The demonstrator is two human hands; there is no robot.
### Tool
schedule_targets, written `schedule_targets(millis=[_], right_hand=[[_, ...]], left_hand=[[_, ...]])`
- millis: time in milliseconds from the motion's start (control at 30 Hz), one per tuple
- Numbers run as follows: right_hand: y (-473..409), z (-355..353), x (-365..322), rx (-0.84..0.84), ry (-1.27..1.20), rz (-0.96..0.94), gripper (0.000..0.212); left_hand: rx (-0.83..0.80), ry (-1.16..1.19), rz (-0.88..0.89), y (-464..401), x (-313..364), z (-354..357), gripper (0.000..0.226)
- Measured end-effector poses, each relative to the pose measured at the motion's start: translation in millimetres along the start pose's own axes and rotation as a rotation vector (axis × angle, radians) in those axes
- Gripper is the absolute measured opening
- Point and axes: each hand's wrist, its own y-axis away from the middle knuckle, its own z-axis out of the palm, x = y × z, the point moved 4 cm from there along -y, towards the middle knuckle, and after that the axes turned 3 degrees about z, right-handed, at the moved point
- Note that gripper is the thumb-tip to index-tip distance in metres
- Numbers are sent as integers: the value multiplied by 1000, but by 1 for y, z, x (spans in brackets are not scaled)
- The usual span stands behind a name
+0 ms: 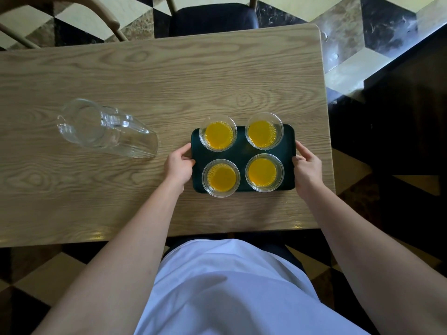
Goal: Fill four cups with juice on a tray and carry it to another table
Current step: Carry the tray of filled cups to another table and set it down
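Observation:
A dark green tray (242, 154) lies on the wooden table (145, 76), near its right end. Several clear cups of orange juice stand on it in two rows: far left (218, 133), far right (264, 131), near left (221, 178), near right (264, 172). My left hand (180, 165) grips the tray's left edge. My right hand (307, 169) grips its right edge. An empty glass pitcher (106, 128) stands on the table to the left, apart from the tray.
A dark-cushioned chair (212, 19) is tucked in at the table's far side. A wooden chair frame (101, 18) shows at the top left. The floor (350, 27) around the table is checkered tile. The table's right edge is just past the tray.

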Motion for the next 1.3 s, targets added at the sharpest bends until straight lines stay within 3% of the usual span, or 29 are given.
schedule_targets(millis=[667, 1300], right_hand=[[66, -4, 32, 3, 65, -32, 50], [155, 19, 74, -319, 364, -61, 57]], left_hand=[[-12, 75, 17, 58, -48, -35, 63], [260, 368, -149, 205, -191, -76, 57]])
